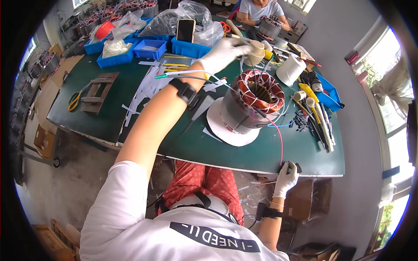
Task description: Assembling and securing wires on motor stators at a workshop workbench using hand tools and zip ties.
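Observation:
A motor stator (244, 108) with copper windings (261, 90) laced in white cord stands upright on a round white pad (214, 116) on the green table. My left hand (224, 54), in a white glove, reaches over the table beyond the stator, beside a cream twine spool (255, 53). Its fingertips are blurred, so their grip is unclear. At the table's front edge my gloved right hand (286, 177) is closed at the end of a red wire (281, 140) coming from the stator. A small black thing sticks out beside that hand; I cannot make it out.
Blue bins (150, 48) with bags and a propped phone (186, 30) line the back. Scissors (74, 101) and a wooden frame (99, 93) lie left. A white thread cone (291, 70), tools and black sleeves (300, 121) are right. A person (261, 9) sits opposite.

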`<move>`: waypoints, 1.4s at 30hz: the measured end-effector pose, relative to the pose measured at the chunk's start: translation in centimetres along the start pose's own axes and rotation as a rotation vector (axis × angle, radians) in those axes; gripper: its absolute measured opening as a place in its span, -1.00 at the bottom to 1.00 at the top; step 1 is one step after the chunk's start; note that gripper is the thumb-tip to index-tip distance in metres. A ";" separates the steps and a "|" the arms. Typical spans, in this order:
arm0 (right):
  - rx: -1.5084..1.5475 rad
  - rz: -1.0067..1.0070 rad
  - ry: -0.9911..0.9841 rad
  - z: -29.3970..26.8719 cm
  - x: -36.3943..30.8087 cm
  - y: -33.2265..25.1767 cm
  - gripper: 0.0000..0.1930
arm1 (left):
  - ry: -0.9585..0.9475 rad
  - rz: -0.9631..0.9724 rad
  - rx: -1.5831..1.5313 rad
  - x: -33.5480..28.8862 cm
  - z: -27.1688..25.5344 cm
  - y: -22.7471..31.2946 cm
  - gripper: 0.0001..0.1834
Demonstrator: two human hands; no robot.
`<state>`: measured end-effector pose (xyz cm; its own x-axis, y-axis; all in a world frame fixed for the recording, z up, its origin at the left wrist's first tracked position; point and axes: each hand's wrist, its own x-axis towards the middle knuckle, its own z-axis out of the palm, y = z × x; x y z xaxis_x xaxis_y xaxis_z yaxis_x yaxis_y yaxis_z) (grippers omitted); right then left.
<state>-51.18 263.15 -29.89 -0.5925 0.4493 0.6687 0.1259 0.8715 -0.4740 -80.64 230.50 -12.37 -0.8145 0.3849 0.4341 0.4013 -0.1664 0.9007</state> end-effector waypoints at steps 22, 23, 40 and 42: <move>-0.004 0.104 -0.011 0.0 -0.2 0.5 -0.91 | 0.509 -0.465 -0.724 -11.2 -1.0 -3.3 -0.83; -0.015 0.055 -0.004 0.1 -0.2 0.6 -0.91 | 0.475 -0.388 -0.667 -11.8 -0.7 -3.3 -0.84; -0.011 0.025 0.014 0.1 -0.2 -0.1 -0.89 | 0.601 -0.489 -0.870 -18.7 5.9 -1.5 -0.80; -0.027 -0.014 0.028 0.5 -0.1 0.4 -0.89 | 0.558 -0.478 -0.628 -19.1 6.8 -1.4 -0.77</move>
<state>-51.46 263.39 -30.46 -0.5715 0.4423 0.6912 0.1395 0.8824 -0.4492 -62.80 229.57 -22.02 -0.9804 0.0778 -0.1809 -0.1896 -0.6213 0.7603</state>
